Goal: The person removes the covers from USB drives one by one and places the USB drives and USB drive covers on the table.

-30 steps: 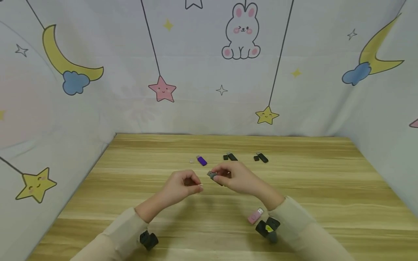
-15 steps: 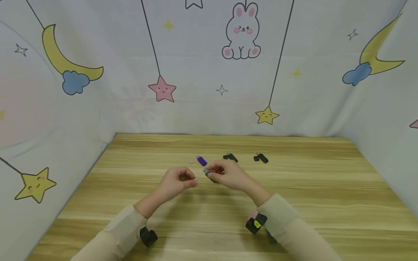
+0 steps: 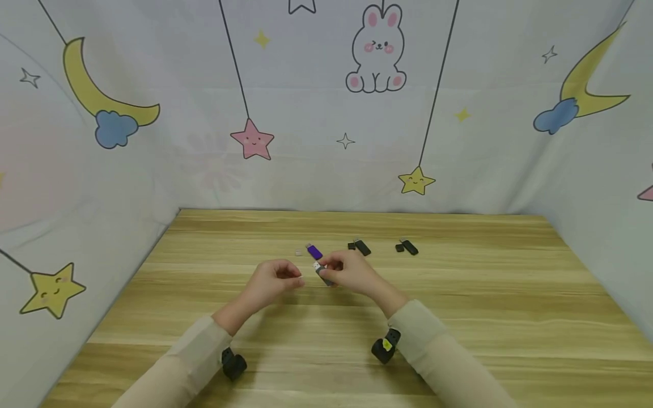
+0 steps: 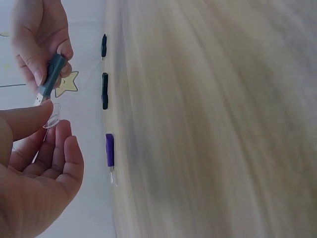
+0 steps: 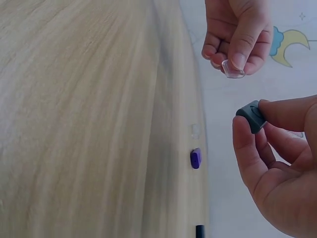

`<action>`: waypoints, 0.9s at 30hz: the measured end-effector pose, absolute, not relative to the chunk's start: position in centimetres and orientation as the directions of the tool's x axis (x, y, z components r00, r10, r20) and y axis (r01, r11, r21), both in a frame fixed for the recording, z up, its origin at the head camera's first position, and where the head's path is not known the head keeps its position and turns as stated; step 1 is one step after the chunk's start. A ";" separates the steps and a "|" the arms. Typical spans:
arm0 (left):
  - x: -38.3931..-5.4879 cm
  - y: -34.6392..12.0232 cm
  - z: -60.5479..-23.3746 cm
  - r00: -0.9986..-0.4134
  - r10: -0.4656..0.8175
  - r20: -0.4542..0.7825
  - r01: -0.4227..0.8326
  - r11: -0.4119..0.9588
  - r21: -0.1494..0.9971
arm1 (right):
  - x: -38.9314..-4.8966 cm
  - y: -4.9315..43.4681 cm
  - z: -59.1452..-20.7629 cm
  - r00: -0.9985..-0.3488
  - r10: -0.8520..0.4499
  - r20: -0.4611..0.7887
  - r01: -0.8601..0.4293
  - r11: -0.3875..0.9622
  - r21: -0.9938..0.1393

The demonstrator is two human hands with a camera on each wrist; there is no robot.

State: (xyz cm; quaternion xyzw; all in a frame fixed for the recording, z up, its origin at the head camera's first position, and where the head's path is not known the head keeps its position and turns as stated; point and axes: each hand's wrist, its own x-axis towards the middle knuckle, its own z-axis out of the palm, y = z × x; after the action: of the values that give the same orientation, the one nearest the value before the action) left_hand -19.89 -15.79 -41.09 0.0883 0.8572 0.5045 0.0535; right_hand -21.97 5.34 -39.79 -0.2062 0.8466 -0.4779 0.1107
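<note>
Between thumb and fingertips, my left hand [image 3: 272, 283] pinches a small clear cap [image 5: 233, 70]. The right hand [image 3: 354, 275] grips a dark grey-green USB stick [image 4: 53, 74] by its body, the metal plug [image 3: 318, 266] pointing toward the left hand. Both hands are raised over the table, and a short gap separates plug and cap in the head view. From the right wrist, only one end of the stick shows, its plug hidden. Just behind the hands lies a purple USB stick [image 3: 314, 251], uncapped, with another clear cap [image 3: 298, 253] at its left.
Two black USB sticks [image 3: 363, 247] lie along the back of the wooden table [image 3: 484, 317], each with a black cap [image 3: 399, 247] to its left. A printed cloth [image 3: 306, 181] hangs behind the table's far edge.
Both hands have shifted left and slightly away, still holding the cap and the USB stick. A pink USB stick near the right wrist has become hidden behind the right forearm.
</note>
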 end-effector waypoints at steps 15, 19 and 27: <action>-21.6 -16.0 -42.1 -0.976 0.215 -0.016 0.108 0.551 0.828 | -22.7 4.4 -41.1 -0.914 -0.399 -0.074 -0.144 0.491 -0.859; -21.9 -15.9 -42.3 -0.973 0.230 -0.021 0.118 0.571 0.812 | -23.1 4.3 -41.6 -0.916 -0.389 -0.093 -0.132 0.514 -0.847; -22.4 -15.7 -42.8 -0.965 0.260 -0.043 0.126 0.600 0.790 | -23.5 4.1 -42.1 -0.910 -0.385 -0.154 -0.085 0.537 -0.839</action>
State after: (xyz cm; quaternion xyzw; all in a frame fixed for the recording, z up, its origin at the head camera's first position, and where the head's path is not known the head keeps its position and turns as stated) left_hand -22.40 -15.65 -42.75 0.1083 0.8910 0.4341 0.0769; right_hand -23.54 4.07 -42.14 -0.1363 0.8616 -0.4612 0.1623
